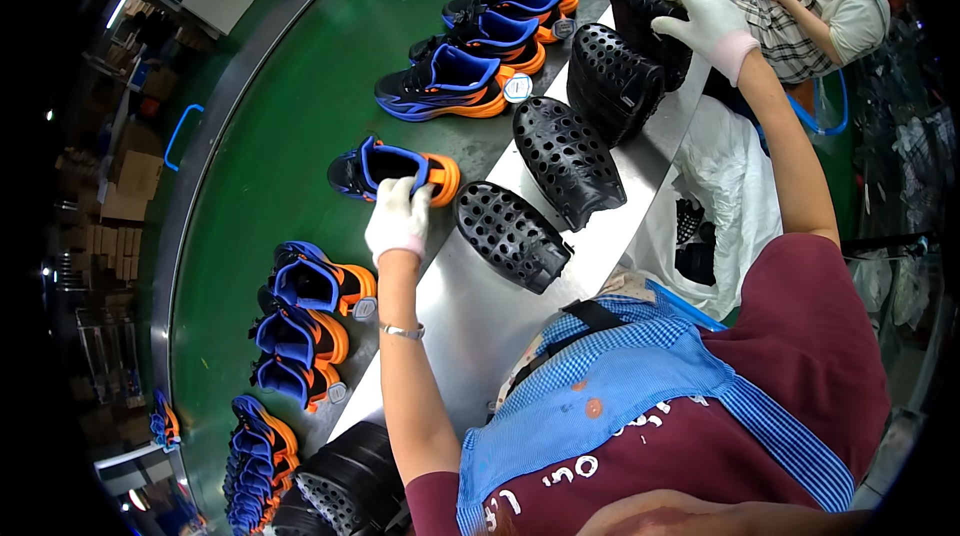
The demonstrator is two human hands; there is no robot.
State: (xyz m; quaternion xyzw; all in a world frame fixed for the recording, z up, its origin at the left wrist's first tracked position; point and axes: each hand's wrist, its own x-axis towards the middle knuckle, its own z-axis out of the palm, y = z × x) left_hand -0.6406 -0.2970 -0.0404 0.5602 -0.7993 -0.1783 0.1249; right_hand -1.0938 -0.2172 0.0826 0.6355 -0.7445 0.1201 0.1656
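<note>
Blue lining, black uppers and orange soles were shown by the shoes, and one shoe (388, 161) was set on the green belt (260, 176) just left of the steel ledge (445, 321), its toe pointed away from the ledge and its orange heel toward it. Its collar was gripped on the near side by the gloved left hand (402, 221). The right hand (712, 28) was held open, thumb apart from fingers, beside the far stack of black inserts (640, 11) on the ledge; whether it was touched could not be told. The shoe was judged light, soft and yielding at the collar, stiffer at the sole, and hardly fragile; a hold at the collar or heel was judged surest, though some slip was expected from the glove. Toward the ledge, room was narrowed by the nearest perforated insert (510, 236), just beside the heel. More room was offered away from the ledge, where green belt was seen as far as the metal rim (165, 316); along the ledge, movement was bounded by the upper shoe row (440, 83) and the lower shoe group (312, 283).
</note>
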